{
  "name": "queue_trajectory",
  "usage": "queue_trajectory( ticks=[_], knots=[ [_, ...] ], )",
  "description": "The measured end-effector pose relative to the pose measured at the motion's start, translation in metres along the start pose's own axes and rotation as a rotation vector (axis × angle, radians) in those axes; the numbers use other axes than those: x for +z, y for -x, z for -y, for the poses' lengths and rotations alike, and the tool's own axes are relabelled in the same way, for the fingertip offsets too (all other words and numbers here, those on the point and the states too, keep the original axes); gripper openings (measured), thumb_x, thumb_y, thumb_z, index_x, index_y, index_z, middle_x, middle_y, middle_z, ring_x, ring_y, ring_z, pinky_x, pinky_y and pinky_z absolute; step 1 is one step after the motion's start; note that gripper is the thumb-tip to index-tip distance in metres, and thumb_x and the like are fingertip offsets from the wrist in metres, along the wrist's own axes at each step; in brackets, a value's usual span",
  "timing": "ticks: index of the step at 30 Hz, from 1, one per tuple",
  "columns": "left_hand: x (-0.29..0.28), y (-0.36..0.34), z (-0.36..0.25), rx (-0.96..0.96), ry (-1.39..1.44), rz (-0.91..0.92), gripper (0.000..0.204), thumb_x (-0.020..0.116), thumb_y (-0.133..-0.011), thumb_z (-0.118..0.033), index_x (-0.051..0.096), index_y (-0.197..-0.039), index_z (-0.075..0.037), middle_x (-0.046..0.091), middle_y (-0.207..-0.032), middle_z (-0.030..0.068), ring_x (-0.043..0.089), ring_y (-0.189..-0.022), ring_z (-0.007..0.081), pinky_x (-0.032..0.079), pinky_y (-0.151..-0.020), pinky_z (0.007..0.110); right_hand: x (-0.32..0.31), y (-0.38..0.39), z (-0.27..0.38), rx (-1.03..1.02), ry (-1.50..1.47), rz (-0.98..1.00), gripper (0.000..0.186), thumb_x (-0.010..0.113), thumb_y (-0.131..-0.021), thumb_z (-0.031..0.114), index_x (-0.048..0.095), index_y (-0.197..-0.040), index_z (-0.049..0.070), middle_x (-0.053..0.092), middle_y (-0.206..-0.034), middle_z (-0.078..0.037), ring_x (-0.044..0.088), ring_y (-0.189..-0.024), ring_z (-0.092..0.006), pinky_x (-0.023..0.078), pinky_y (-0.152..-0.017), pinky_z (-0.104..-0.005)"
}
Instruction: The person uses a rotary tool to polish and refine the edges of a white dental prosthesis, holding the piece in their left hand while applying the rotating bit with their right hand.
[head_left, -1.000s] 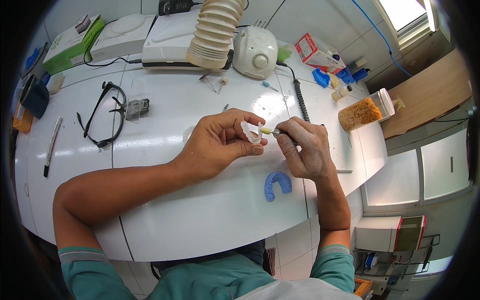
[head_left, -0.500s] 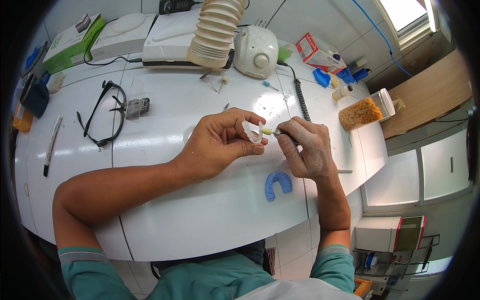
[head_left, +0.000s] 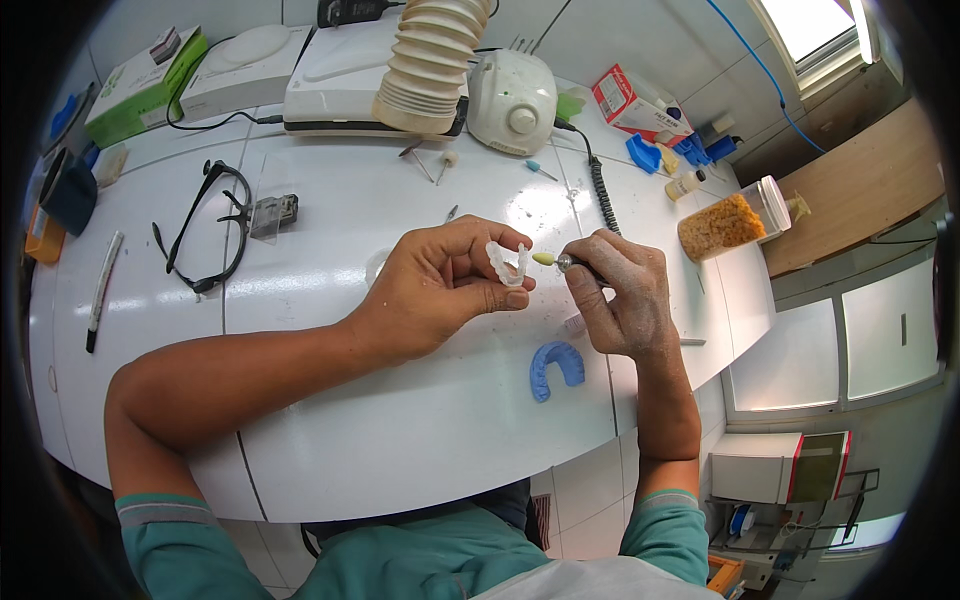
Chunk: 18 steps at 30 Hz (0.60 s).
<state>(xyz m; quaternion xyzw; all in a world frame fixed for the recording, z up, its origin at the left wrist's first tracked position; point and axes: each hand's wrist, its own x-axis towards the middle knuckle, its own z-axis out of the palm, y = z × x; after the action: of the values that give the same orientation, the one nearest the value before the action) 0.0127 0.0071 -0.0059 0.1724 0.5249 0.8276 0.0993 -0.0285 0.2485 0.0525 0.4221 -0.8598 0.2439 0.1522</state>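
Pinching a clear, scalloped arch [head_left: 513,279] between thumb and fingers, the left hand [head_left: 440,285] holds it up over the middle of the white surface [head_left: 380,430], its curve at six o'clock and its two ends pointing toward twelve. Facing it from three o'clock, the right hand [head_left: 627,295], dusted with pale powder, is wrapped around a dark rotary handpiece [head_left: 567,262], gripping it much like a thick pencil. The handpiece's yellowish-green tip [head_left: 543,259] points to nine o'clock, just beside the arch, and from where I stand I see a narrow gap between the two. Taking the arch as the centre of the dial, a blue horseshoe-shaped mould [head_left: 541,378] lies at five o'clock, with a small pinkish thing [head_left: 575,324] near it, partly hidden by the right hand. At twelve sits a white control box [head_left: 505,105] with a round knob, a coiled black cord [head_left: 603,195] coming off its four o'clock side. A cream ribbed hose [head_left: 430,70] hangs at eleven, two small bits [head_left: 450,159] lying near its mouth, and a blue-tipped bit [head_left: 533,167] lies toward one. Almost at three is a clear jar [head_left: 725,226] of orange crumbs. Out at nine lie black-framed glasses [head_left: 241,215] and, farther off, a white marker [head_left: 103,287]; a green-and-white box [head_left: 145,95] rests at ten.
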Motion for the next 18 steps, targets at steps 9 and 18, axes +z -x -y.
queue_trajectory(
  ticks=[9,18],
  knots=[
    [-0.005,0.0017,0.0024,0.017,-0.032,0.035,0.016,0.071,-0.095,0.008,0.065,-0.107,-0.001,0.059,-0.142,0.0145,0.071,-0.121,0.0245,0.064,-0.105,0.033,0.0009,-0.003,0.0047,0.011,0.032,0.07,0.006,0.073,-0.087,0.009,0.074,-0.09,0.003,0.068,-0.071,-0.009,0.064,-0.054,-0.0215,0.049,-0.051,-0.0344],
    [-0.0048,0.0011,0.0031,0.027,-0.065,0.05,0.012,0.071,-0.096,0.008,0.063,-0.099,0.0,0.058,-0.142,0.0172,0.07,-0.122,0.0251,0.064,-0.105,0.034,0.0015,-0.0025,0.0043,-0.005,0.037,0.075,0.006,0.074,-0.087,0.009,0.074,-0.09,0.004,0.068,-0.071,-0.009,0.064,-0.054,-0.0224,0.049,-0.051,-0.0346]
  ],
)
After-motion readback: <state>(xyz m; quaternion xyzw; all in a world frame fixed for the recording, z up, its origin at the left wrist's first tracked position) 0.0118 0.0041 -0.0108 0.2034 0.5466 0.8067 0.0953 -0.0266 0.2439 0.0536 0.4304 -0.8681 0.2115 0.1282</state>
